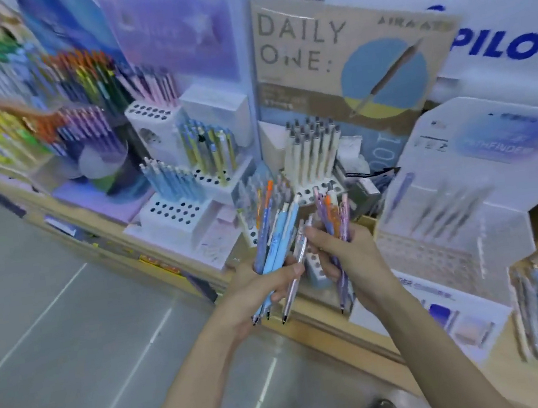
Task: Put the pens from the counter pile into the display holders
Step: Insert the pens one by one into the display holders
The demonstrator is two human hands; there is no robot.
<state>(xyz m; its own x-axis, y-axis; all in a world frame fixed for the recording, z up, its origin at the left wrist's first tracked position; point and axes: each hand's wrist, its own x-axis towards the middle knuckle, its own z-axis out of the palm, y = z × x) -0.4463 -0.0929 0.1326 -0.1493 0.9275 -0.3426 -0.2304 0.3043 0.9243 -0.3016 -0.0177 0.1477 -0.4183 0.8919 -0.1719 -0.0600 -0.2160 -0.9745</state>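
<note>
Gripping blue pens [277, 237]: left hand [262, 286] fingers [289, 270] curled tight; right hand [357, 250] fingers [327, 270] clasp purple pens [336, 218].

Both forearms bare, stretched forward, converging at wrists. Left hand [264, 282] has palm turned inward, fingers and thumb curled round blue pen bundle [278, 233]. Right hand [354, 254], just beside it, shows knuckles uppermost, fingers wrapped round purple-orange pen bundle [331, 215]. Thumbs close together.

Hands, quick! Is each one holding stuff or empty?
Left hand: closed round a bunch of mostly blue pens.
Right hand: closed round a smaller bunch of purple and orange pens.
</note>
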